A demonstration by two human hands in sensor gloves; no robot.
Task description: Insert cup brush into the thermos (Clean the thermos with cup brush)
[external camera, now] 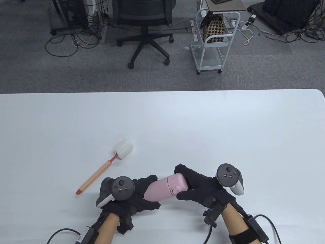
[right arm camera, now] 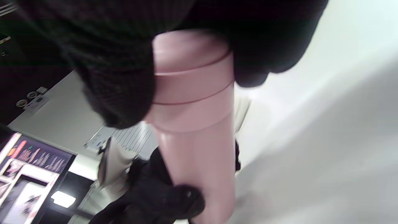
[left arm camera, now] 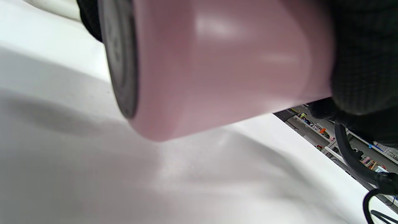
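Observation:
A pink thermos (external camera: 166, 187) is held tilted above the white table (external camera: 177, 122), its lid end to the right. My left hand (external camera: 142, 195) grips its body near the base; the base fills the left wrist view (left arm camera: 199, 68). My right hand (external camera: 196, 185) grips the lid end, fingers wrapped around the cap (right arm camera: 192, 77). The lid is on. The cup brush (external camera: 106, 166) lies on the table to the left, white sponge head (external camera: 124, 148) far, wooden handle pointing near-left. Neither hand touches it.
The table's far edge runs across the middle of the table view. Beyond it stand an office chair (external camera: 147, 28) and a white wire cart (external camera: 215, 40) on grey carpet. Glove cables trail off the table's near edge.

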